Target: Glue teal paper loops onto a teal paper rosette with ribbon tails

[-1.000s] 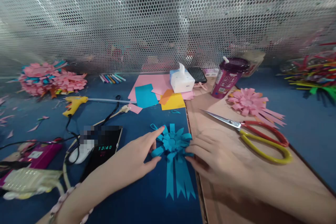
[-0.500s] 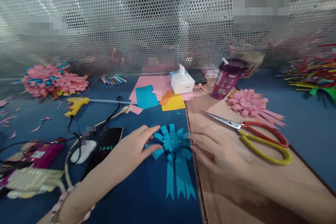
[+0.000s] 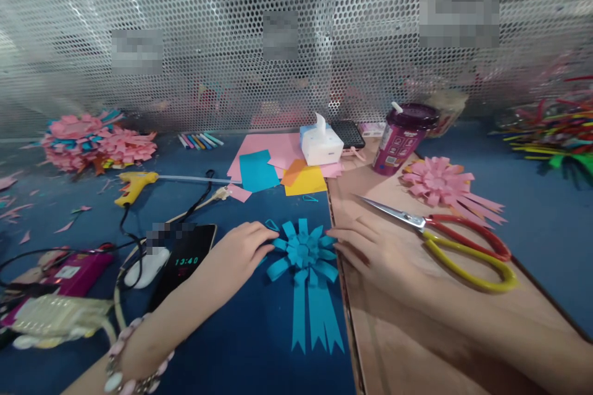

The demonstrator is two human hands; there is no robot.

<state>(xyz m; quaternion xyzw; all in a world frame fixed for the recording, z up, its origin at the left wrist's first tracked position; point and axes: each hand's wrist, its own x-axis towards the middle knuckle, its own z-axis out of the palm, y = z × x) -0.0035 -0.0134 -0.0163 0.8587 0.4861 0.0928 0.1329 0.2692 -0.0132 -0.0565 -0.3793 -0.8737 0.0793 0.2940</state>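
Observation:
A blue paper rosette (image 3: 303, 251) with looped petals and notched ribbon tails lies flat, its tails toward me. My left hand (image 3: 248, 244) is at its left edge, thumb and forefinger closed on a petal tip. On the opposite side, my right hand (image 3: 370, 250) has thumb and fingertips at the right petals, pinching at their ends. A small blue paper clip (image 3: 271, 225) lies by my left fingertips. Just beyond my right hand rest large scissors (image 3: 424, 223) with one red and one yellow handle, blades slightly apart.
Coloured paper sheets (image 3: 259, 171), a tissue pack (image 3: 321, 144) and a purple cup (image 3: 404, 139) stand at the back. A pink rosette (image 3: 435, 182) lies right. Left are a yellow glue gun (image 3: 135, 187), cables, a phone (image 3: 188, 262) and a white mouse (image 3: 147, 267). Perforated metal (image 3: 278, 92) rises behind.
My left thumb and forefinger have come together at the rosette's left petals. My right fingers have shifted slightly left onto its right edge. The rosette has barely moved.

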